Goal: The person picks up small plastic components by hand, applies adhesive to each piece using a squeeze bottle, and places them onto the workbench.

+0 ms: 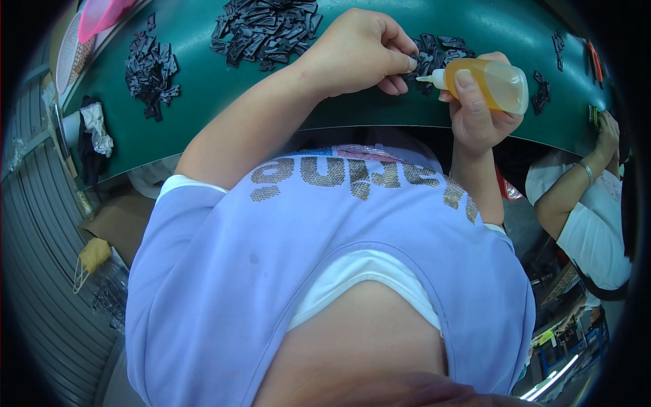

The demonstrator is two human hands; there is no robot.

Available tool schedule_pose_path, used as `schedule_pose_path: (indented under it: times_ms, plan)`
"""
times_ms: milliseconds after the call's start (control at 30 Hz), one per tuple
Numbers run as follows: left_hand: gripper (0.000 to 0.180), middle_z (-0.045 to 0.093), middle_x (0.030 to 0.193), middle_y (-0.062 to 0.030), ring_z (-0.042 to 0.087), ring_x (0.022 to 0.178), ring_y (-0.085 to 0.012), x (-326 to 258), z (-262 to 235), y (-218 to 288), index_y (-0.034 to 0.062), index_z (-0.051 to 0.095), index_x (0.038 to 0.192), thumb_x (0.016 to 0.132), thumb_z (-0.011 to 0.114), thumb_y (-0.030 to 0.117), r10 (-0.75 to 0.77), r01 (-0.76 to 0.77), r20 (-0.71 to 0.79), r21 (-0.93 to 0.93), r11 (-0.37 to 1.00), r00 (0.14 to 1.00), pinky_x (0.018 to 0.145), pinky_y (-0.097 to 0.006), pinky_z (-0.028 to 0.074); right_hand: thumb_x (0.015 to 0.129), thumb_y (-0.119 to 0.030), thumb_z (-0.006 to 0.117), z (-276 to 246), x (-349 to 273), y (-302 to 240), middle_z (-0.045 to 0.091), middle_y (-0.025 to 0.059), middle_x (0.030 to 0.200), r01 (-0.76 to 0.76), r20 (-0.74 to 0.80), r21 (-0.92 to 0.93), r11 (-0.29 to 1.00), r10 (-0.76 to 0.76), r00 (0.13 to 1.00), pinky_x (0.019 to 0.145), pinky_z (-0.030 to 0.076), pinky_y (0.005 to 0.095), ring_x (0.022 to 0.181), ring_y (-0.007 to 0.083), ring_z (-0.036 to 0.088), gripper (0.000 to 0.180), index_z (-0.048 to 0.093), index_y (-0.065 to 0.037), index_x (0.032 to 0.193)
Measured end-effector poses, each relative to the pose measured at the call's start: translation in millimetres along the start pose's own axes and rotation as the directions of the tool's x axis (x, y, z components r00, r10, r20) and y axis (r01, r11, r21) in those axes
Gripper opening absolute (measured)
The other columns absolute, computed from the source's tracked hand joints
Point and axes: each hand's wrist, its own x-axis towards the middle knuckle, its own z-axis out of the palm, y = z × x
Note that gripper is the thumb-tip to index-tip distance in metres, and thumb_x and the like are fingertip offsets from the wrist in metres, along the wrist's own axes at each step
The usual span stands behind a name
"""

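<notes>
My left hand [369,53] is closed in a pinch on a small black plastic piece, mostly hidden by the thumb and fingers. Wrapped in my right hand [478,112] is a squeeze bottle [505,85] of yellow-amber liquid, tilted on its side. Its thin white nozzle [427,79] points left, close to my left fingertips; whether it touches the piece I cannot tell. Just beyond both hands lies a pile of black plastic pieces [441,49] on the green tabletop [193,102].
A larger heap of similar black pieces [264,30] lies behind my left forearm, another pile [150,71] farther left. A few pieces [540,93] sit right of the bottle, near red-handled pliers [595,64]. Another person's arm [569,190] reaches in at right. Cloths [97,132] lie at the left edge.
</notes>
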Motion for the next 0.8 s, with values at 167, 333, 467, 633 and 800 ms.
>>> schedule_pose_path:
  times_ms: [167,333,467,633,800]
  plan:
    - [0.020,0.065,0.080,-0.0106,0.067,0.064,-0.0144,-1,-3,-1,-0.0076,0.061,0.100,0.084,0.064,0.005,0.004,-0.004,-0.024,-0.019,1.000,1.000,0.057,-0.023,0.056,0.079,0.003,0.066,2,3,4,0.060,0.0111,0.083,-0.008,-0.082,0.089,0.996,0.015,0.997,0.047,0.050,0.0217,0.061,0.0130,0.061,0.016,0.058,0.005,0.093]
    - [0.028,0.063,0.080,-0.0085,0.064,0.064,-0.0126,4,8,-9,-0.0058,0.061,0.105,0.081,0.068,0.007,0.150,-0.154,-0.063,-0.057,0.986,0.987,0.059,-0.022,0.054,0.085,-0.006,0.054,-23,13,-8,0.062,0.0109,0.082,0.015,-0.377,0.312,0.950,0.110,0.919,0.046,0.047,0.0251,0.062,0.0156,0.059,0.010,0.057,-0.003,0.094]
    - [0.046,0.055,0.093,-0.0131,0.061,0.069,-0.0160,-10,10,-4,-0.0054,0.061,0.106,0.071,0.078,0.018,0.409,-0.279,-0.167,0.504,0.817,0.897,0.065,-0.026,0.051,0.085,-0.012,0.054,-31,8,5,0.064,0.0116,0.088,-0.028,-0.349,0.418,0.908,0.189,0.918,0.050,0.045,0.0238,0.068,0.0159,0.059,0.015,0.057,-0.004,0.098]
    - [0.038,0.057,0.091,-0.0142,0.063,0.070,-0.0179,3,13,0,-0.0052,0.062,0.104,0.074,0.074,0.014,0.426,-0.392,0.000,0.397,0.830,0.905,0.066,-0.027,0.052,0.085,-0.013,0.056,-31,9,4,0.064,0.0103,0.089,0.012,-0.373,0.425,0.905,0.163,0.913,0.051,0.047,0.0232,0.072,0.0166,0.061,0.016,0.057,-0.007,0.099]
    - [0.022,0.064,0.090,-0.0129,0.062,0.085,-0.0284,33,-40,15,0.0054,0.069,0.093,0.079,0.066,0.021,0.682,-0.236,-0.236,0.819,0.523,0.693,0.075,-0.037,0.051,0.084,-0.014,0.056,-32,8,4,0.063,0.0100,0.087,0.014,-0.439,0.461,0.887,0.215,0.872,0.050,0.046,0.0233,0.071,0.0161,0.060,0.016,0.057,-0.007,0.098]
